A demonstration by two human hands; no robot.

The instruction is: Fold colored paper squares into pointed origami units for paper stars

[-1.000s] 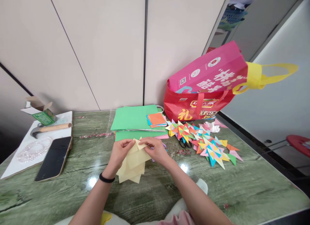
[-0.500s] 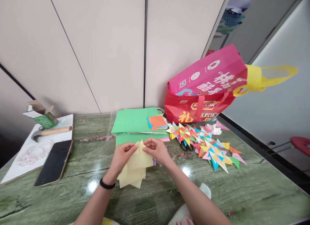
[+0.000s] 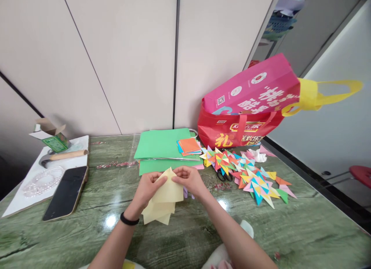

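Note:
Between my two hands is a pale yellow sheet of paper, its top coming to a point. My left hand pinches its left side with thumb and fingers. On the other side, my right hand grips the sheet near the top. More pale yellow sheets lie fanned out on the table just below it. A bit of purple paper shows partly behind my right hand. Just beyond my hands lie green paper sheets, with small coloured squares stacked on them.
Folded multicoloured paper stars cover the right side, with black-handled scissors partly under them. A red bag and a pink bag stand behind. At left are a phone, a hammer, a beaded string and a small box.
The upper part of the yellow sheet, earlier showing two small upright flaps, now looks smoother with one point. My hands remain in nearly the same place. The view has shifted slightly.

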